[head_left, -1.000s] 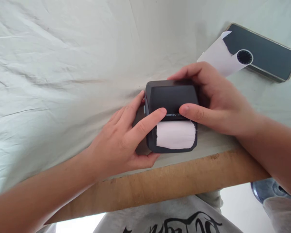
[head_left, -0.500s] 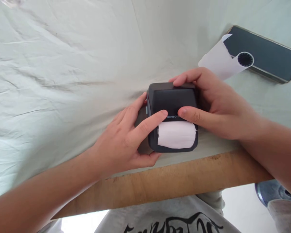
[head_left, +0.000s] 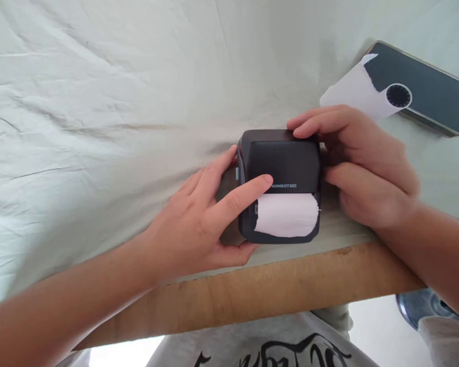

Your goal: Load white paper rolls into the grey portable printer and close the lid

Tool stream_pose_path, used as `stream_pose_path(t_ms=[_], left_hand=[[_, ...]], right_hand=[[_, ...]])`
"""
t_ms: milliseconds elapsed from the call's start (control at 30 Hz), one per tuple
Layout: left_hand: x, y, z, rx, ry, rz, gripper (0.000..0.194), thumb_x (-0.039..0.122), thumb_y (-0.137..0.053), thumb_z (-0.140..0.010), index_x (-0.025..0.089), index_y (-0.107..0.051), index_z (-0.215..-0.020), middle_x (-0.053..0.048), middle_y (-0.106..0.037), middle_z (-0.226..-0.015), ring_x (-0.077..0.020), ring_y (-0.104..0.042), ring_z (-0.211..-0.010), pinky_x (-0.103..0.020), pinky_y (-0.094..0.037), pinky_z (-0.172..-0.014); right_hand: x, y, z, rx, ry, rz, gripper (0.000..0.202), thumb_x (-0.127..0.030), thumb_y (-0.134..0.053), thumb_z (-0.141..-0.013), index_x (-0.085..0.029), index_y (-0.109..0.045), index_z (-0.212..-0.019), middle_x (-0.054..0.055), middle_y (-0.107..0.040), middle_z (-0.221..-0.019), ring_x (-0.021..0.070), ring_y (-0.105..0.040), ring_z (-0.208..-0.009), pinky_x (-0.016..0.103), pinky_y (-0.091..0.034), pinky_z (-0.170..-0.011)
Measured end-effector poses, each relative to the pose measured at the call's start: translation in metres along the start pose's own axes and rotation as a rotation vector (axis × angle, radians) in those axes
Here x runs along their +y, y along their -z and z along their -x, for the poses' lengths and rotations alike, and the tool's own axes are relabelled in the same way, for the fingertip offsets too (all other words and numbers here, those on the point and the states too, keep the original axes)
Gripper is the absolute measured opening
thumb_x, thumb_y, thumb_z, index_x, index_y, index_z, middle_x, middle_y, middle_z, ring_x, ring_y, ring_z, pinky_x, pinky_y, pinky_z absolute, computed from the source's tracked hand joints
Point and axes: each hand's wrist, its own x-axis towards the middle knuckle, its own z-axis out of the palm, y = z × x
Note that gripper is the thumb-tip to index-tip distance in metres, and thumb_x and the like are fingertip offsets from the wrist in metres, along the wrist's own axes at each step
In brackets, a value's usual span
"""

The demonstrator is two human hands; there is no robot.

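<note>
Worktop (head_left: 199, 71): creased pale cloth (head_left: 99, 168), bare wood strip (head_left: 260, 285) along near edge
NIIMBOT unit (head_left: 286, 160): black, at cloth near strip
Phone (head_left: 432, 92): right side, dark face up
Paper roll (head_left: 355, 92): white, overlaps phone's left end; contact unclear

Grey garment (head_left: 222, 340) at torso; black looping script lettering (head_left: 270, 352) across front, partly cropped at lower edge. Left forearm (head_left: 87, 283), right forearm (head_left: 430, 250), left hand (head_left: 201, 216), right hand (head_left: 373, 168): bare.
</note>
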Motion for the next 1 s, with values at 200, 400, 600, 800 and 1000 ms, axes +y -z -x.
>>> stream_pose_path(t_ms=[200, 400, 600, 800, 1000], left_hand=[[0.0001, 0.0007, -0.0008, 0.015, 0.0, 0.013, 0.069, 0.042, -0.068, -0.1, 0.027, -0.05, -0.165, -0.025, -0.053, -0.176, -0.0489, -0.071, -0.148, -0.068, -0.071, -0.106], [0.0001, 0.008, -0.0037, -0.046, 0.015, 0.049, 0.071, 0.042, -0.072, -0.099, 0.031, -0.05, -0.166, -0.021, -0.053, -0.178, -0.0489, -0.067, -0.153, -0.071, -0.071, -0.108], [0.0004, 0.0048, -0.0026, -0.027, 0.015, 0.036, 0.074, 0.04, -0.071, -0.097, 0.031, -0.047, -0.166, -0.024, -0.051, -0.177, -0.0488, -0.065, -0.155, -0.071, -0.069, -0.11], [0.002, 0.0033, -0.0034, -0.018, 0.026, 0.036, 0.071, 0.042, -0.072, -0.099, 0.031, -0.05, -0.165, -0.023, -0.052, -0.177, -0.049, -0.066, -0.154, -0.072, -0.069, -0.11], [0.0012, 0.0074, -0.0046, -0.043, 0.027, 0.061, 0.072, 0.041, -0.072, -0.1, 0.033, -0.048, -0.167, -0.022, -0.052, -0.177, -0.0484, -0.065, -0.155, -0.07, -0.069, -0.111]], right_hand=[[0.0093, -0.0054, -0.0005, 0.056, 0.009, 0.05, 0.061, 0.001, -0.045, -0.084, -0.032, -0.067, -0.13, -0.006, -0.075, -0.139, 0.0148, -0.073, -0.133, 0.04, -0.064, -0.114], [0.0108, -0.0024, -0.0012, 0.054, -0.028, 0.092, 0.056, -0.003, -0.046, -0.087, -0.031, -0.067, -0.132, -0.005, -0.077, -0.133, 0.0156, -0.075, -0.128, 0.043, -0.067, -0.11], [0.0089, -0.0049, -0.0045, 0.061, -0.09, 0.07, 0.052, -0.004, -0.049, -0.085, -0.028, -0.069, -0.127, -0.001, -0.079, -0.13, 0.018, -0.076, -0.124, 0.045, -0.065, -0.109], [0.0102, -0.0038, -0.0042, 0.058, -0.083, 0.045, 0.055, -0.001, -0.05, -0.084, -0.029, -0.07, -0.128, -0.001, -0.079, -0.131, 0.0183, -0.075, -0.123, 0.044, -0.064, -0.108], [0.0116, -0.0011, -0.0038, 0.064, -0.082, 0.018, 0.054, 0.0, -0.049, -0.086, -0.028, -0.07, -0.127, -0.001, -0.078, -0.131, 0.0157, -0.074, -0.12, 0.04, -0.061, -0.106]])
